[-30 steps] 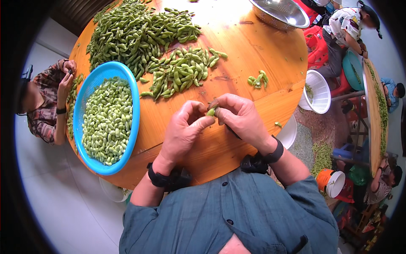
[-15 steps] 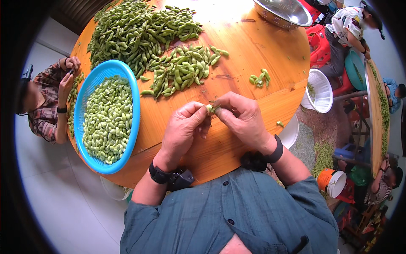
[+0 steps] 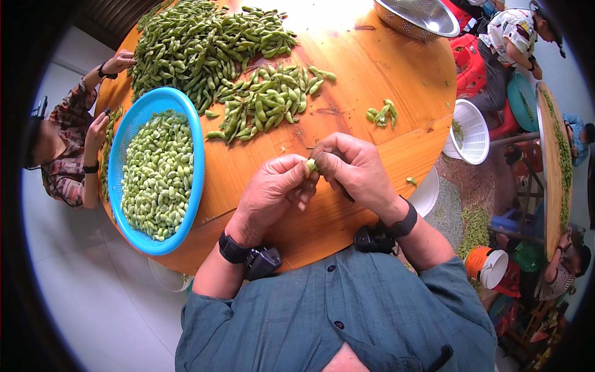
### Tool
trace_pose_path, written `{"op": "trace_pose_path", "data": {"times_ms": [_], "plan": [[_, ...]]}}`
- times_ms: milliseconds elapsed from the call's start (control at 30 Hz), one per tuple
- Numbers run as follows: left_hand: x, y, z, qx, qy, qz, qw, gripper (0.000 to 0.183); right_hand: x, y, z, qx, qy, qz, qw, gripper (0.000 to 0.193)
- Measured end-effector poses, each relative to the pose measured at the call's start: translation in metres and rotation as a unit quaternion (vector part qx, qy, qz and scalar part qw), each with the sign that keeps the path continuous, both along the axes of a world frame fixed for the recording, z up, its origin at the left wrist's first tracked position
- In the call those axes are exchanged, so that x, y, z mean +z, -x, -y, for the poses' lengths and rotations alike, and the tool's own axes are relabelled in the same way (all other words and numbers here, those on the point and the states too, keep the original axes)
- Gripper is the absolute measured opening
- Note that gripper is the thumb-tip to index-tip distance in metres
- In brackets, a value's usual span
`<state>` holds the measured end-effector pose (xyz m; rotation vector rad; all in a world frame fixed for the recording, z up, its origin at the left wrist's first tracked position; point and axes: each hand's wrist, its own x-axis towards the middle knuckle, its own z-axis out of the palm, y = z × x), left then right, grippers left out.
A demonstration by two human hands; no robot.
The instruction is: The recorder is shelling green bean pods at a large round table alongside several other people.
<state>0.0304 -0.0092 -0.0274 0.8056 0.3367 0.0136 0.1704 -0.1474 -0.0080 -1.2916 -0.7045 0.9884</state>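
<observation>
My left hand (image 3: 277,191) and my right hand (image 3: 356,168) meet over the near part of the round wooden table, fingertips pinched together on a small green soybean pod (image 3: 312,165). Most of the pod is hidden by my fingers. Left of my hands, a blue plastic basket (image 3: 199,180) holds many shelled green beans (image 3: 160,177). Beyond my hands lies a loose heap of soybean pods (image 3: 269,106). Behind it rises a much bigger pile of pods (image 3: 186,53). A few pods (image 3: 383,114) lie apart, farther to the right.
A metal colander (image 3: 418,18) stands at the table's far right edge. Across the left side a person's hand (image 3: 119,62) reaches to the big pile. A white basket (image 3: 471,132) and a white bucket (image 3: 493,270) are off the table's right side, with other people beyond.
My hands stay joined at the pod; its green end now shows at my left fingertips. At the left, the other person's hands have come apart, one reaching to the big pile.
</observation>
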Motion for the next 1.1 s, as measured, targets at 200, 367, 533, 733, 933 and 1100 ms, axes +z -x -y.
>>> {"op": "trace_pose_path", "data": {"times_ms": [200, 367, 533, 733, 933, 1100], "plan": [[0.012, -0.004, 0.013, 0.116, -0.293, -0.075, 0.946, 0.016, -0.008, 0.003, -0.001, -0.048, 0.040, 0.016, 0.998, 0.014], [0.007, -0.002, 0.015, 0.130, -0.564, -0.023, 0.815, 0.013, -0.014, 0.006, -0.003, -0.064, 0.031, 0.061, 0.996, 0.016], [0.017, -0.004, 0.020, 0.118, -0.434, -0.057, 0.892, 0.010, -0.012, 0.009, -0.004, -0.078, 0.034, 0.079, 0.993, 0.016], [0.012, -0.004, 0.020, 0.095, -0.356, -0.054, 0.928, 0.012, -0.017, 0.010, -0.004, -0.073, 0.024, 0.045, 0.996, 0.018], [0.005, -0.004, 0.020, 0.092, -0.270, -0.057, 0.957, 0.017, -0.017, 0.008, -0.004, -0.060, 0.036, 0.018, 0.997, 0.018], [0.000, -0.003, 0.013, 0.080, -0.161, -0.040, 0.983, 0.018, -0.015, 0.003, -0.005, -0.037, 0.039, 0.018, 0.998, 0.019]]}}
